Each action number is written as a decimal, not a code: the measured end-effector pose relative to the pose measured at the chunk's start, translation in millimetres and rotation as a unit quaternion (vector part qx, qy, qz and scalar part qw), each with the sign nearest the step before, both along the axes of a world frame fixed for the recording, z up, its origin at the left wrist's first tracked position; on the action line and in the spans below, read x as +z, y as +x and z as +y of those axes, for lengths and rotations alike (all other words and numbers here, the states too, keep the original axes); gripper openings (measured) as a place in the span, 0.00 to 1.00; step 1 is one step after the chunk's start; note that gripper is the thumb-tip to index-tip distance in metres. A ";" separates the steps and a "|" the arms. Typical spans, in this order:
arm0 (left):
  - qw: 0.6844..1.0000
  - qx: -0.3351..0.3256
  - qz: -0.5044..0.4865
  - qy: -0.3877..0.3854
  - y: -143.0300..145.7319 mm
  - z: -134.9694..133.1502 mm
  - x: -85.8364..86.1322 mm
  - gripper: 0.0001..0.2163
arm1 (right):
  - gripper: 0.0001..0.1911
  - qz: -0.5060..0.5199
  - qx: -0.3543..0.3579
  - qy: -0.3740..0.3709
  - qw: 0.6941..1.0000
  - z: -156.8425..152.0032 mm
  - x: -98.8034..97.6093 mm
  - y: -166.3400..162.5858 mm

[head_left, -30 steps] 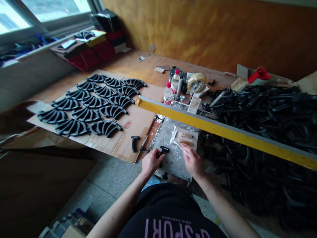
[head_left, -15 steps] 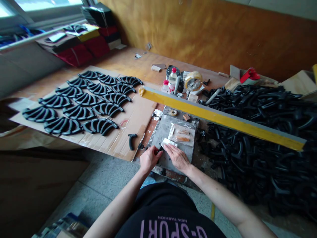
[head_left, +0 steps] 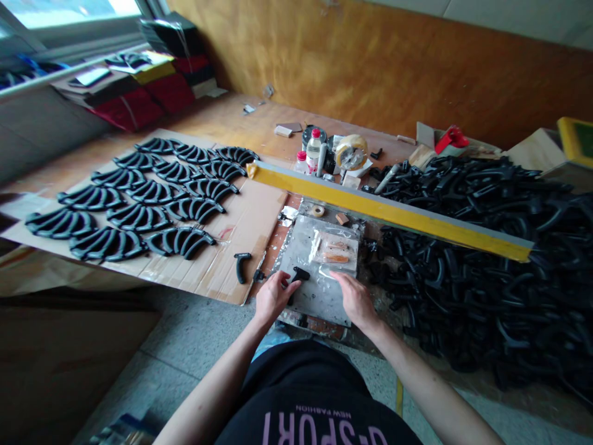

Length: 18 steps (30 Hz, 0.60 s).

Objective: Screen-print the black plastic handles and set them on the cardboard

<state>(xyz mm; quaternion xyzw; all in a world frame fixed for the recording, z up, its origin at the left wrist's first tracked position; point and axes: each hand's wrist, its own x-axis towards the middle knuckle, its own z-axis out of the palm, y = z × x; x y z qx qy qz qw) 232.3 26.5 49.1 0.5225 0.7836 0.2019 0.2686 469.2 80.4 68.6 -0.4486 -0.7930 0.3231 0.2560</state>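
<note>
My left hand (head_left: 273,296) is closed around a curved black plastic handle (head_left: 301,274), whose T-shaped end juts out over the grey metal plate (head_left: 319,303). To its right, my right hand (head_left: 357,301) is apart from the handle, fingers pointing left. A thin pale edge shows at its fingertips, seemingly the folded white cloth (head_left: 328,271), mostly hidden. A clear plastic bag (head_left: 337,248) with orange-brown strips lies just beyond on the plate. One similar loose black handle (head_left: 241,267) rests on the cardboard sheet (head_left: 245,216), left of my left hand.
Fanned rows of black handles (head_left: 139,216) cover the cardboard's left part. A yellow-and-grey bar (head_left: 389,210) spans the bench beyond the plate. A big heap of black parts (head_left: 486,296) fills the right. Bottles (head_left: 314,148) and a tape roll (head_left: 351,152) stand behind the bar.
My right hand has drawn back to the right, off the handle, and the white cloth no longer covers the handle's end. My left hand keeps its hold. The view has shifted slightly.
</note>
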 end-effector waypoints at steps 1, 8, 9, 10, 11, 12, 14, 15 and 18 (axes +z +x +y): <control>0.999 -0.002 -0.019 0.028 0.5 0.1 4.7 0.18 | 0.21 0.054 -0.051 -0.053 0.996 1.2 6.9 0.5; 0.929 -0.153 -0.335 0.037 31.7 15.2 46.9 0.29 | 0.16 0.327 -0.133 -0.340 0.872 1.5 34.8 -14.2; 0.922 -0.161 -0.350 0.021 37.6 18.2 48.8 0.26 | 0.16 0.319 -0.133 -0.336 0.876 -0.4 35.5 -14.9; 0.921 -0.163 -0.354 0.006 43.0 20.9 49.4 0.23 | 0.16 0.303 -0.133 -0.327 0.885 -2.4 35.8 -14.9; 0.925 -0.159 -0.346 -0.005 47.9 23.0 49.0 0.20 | 0.15 0.283 -0.132 -0.312 0.897 -4.2 35.6 -14.3; 0.931 -0.152 -0.331 -0.014 52.1 24.4 48.0 0.19 | 0.15 0.260 -0.130 -0.294 0.910 -5.8 35.2 -13.1; 0.947 -0.140 -0.288 -0.022 58.6 25.4 45.6 0.19 | 0.15 0.214 -0.123 -0.256 0.934 -7.3 34.1 -9.9; 0.954 -0.137 -0.265 -0.023 60.8 25.1 44.7 0.19 | 0.15 0.195 -0.120 -0.239 0.943 -7.1 33.6 -8.1; 0.963 -0.117 -0.239 -0.038 64.1 24.4 43.7 0.21 | 0.15 0.176 -0.124 -0.214 0.953 -3.6 32.6 -3.4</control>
